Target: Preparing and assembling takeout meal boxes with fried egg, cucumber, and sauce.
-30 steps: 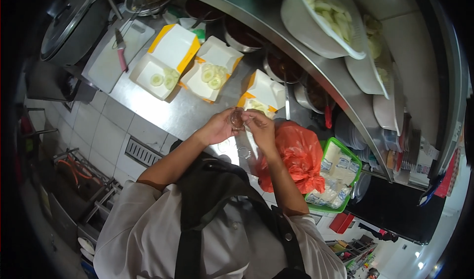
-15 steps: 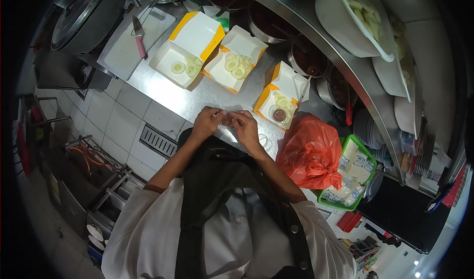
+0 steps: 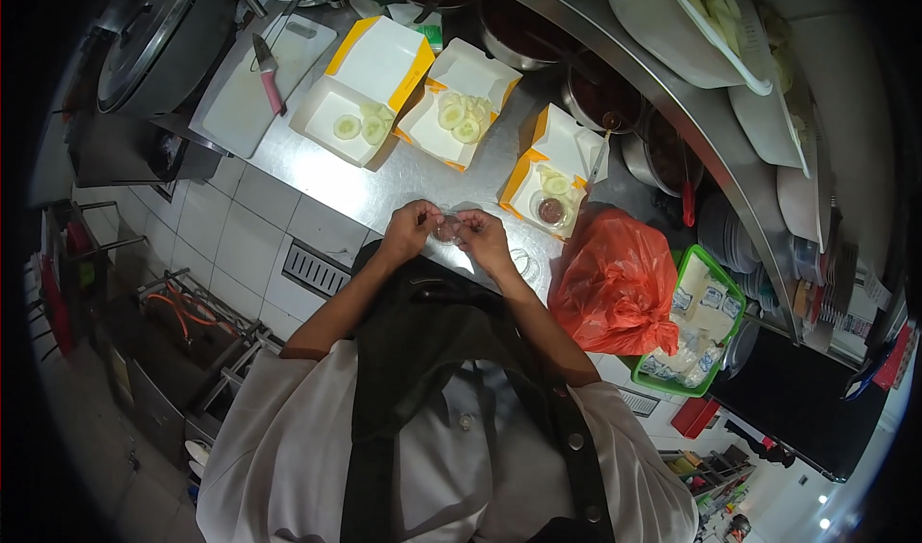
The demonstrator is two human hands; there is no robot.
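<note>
My left hand (image 3: 410, 230) and my right hand (image 3: 486, 242) pinch a small clear sauce cup (image 3: 448, 229) from both sides, at the counter's near edge. Reddish-brown sauce shows inside; whether a lid is fully on it is too small to tell. Beyond my hands stand three open takeaway boxes, white inside with yellow outsides. Cucumber slices lie in the left box (image 3: 322, 111) and the middle box (image 3: 420, 132). The right box (image 3: 521, 200) holds cucumber plus another sauce cup (image 3: 550, 213). Clear round plastic pieces (image 3: 524, 265), perhaps lids, rest by my right wrist.
A knotted red plastic bag (image 3: 615, 284) sits at the right, beside a green basket (image 3: 736, 305) of packets. At the far left, a pink-handled knife (image 3: 268, 80) lies on a white cutting board (image 3: 233, 113). Sauce pots (image 3: 642, 159) stand behind the boxes under a metal shelf (image 3: 663, 92).
My view has shifted slightly, so the bag and basket appear a little further right. Both hands stay on the sauce cup, their fingers slightly changed in position.
</note>
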